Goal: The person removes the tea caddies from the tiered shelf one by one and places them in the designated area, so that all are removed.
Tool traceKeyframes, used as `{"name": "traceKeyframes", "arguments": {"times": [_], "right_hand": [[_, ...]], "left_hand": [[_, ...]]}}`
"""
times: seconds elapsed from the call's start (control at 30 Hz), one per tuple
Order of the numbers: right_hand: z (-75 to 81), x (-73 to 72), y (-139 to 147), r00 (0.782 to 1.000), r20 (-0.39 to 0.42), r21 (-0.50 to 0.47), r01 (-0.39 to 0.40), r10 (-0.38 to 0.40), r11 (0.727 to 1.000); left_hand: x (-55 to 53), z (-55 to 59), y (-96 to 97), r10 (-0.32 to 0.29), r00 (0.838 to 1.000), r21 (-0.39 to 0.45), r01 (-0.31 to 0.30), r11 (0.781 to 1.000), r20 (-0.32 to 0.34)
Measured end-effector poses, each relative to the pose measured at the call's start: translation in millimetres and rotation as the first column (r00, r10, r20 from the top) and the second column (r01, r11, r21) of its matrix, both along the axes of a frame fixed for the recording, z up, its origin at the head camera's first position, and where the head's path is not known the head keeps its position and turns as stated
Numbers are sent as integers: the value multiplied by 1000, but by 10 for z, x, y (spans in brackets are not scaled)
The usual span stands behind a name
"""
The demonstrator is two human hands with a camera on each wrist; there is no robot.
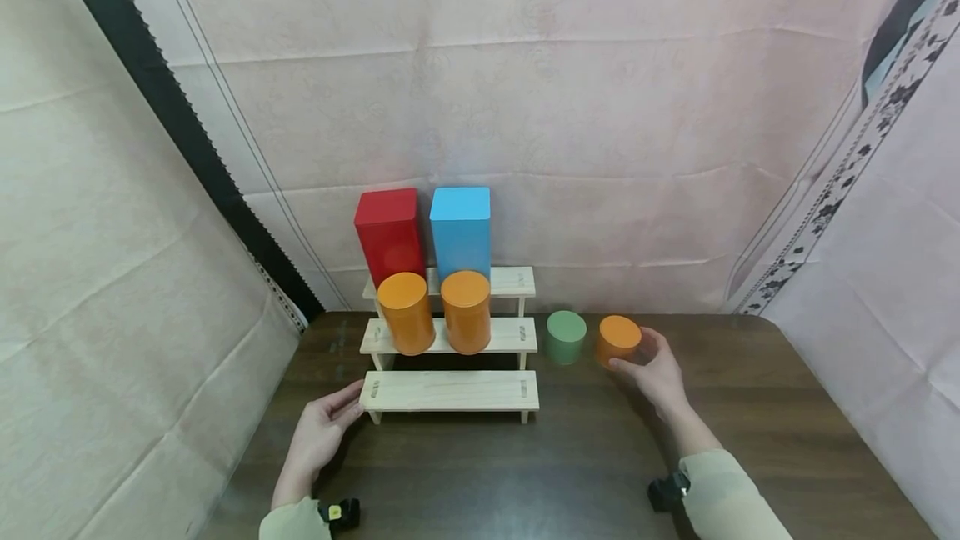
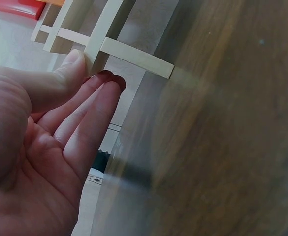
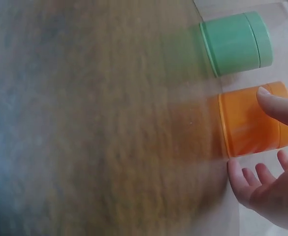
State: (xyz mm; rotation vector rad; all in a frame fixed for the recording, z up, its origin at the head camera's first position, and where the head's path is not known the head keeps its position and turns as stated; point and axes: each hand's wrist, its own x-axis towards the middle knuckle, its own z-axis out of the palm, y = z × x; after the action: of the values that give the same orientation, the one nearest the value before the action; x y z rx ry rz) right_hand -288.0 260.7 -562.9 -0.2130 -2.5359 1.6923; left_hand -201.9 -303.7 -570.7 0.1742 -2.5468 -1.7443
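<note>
A pale wooden three-step display stand [image 1: 450, 391] stands on the dark table. At the left end of its lowest step, my left hand [image 1: 318, 433] pinches the board; the left wrist view shows the thumb on one face and fingertips at the other. To the right of the stand, my right hand [image 1: 660, 373] holds a small orange canister [image 1: 617, 340] standing on the table, thumb [image 3: 276, 105] across its near side and fingers around its right side. Just left of that canister is a green canister [image 1: 565, 337] of similar size, with no hand on it.
Two taller orange canisters [image 1: 407, 315] stand side by side on the middle step. A red box [image 1: 389, 232] and a blue box [image 1: 461, 232] stand on the top step. Light cloth [image 1: 525, 123] hangs behind the table [image 1: 480, 473] and along both sides.
</note>
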Motion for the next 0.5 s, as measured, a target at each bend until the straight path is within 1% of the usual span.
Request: {"name": "traceKeyframes", "arguments": {"times": [0.13, 0.3, 0.43, 0.5], "right_hand": [[40, 30, -5, 1000, -25, 7, 13, -13, 1000], [125, 78, -29, 996, -67, 4, 61, -61, 998], [191, 141, -65, 992, -86, -21, 94, -95, 995], [215, 170, -88, 989, -92, -17, 112, -113, 994]], "left_hand": [[13, 9, -5, -5, 1000, 3, 5, 1000, -2], [16, 18, 4, -3, 1000, -4, 3, 1000, -10], [19, 18, 8, 0, 1000, -14, 0, 1000, -5], [20, 17, 3, 1, 1000, -16, -1, 1000, -3]]}}
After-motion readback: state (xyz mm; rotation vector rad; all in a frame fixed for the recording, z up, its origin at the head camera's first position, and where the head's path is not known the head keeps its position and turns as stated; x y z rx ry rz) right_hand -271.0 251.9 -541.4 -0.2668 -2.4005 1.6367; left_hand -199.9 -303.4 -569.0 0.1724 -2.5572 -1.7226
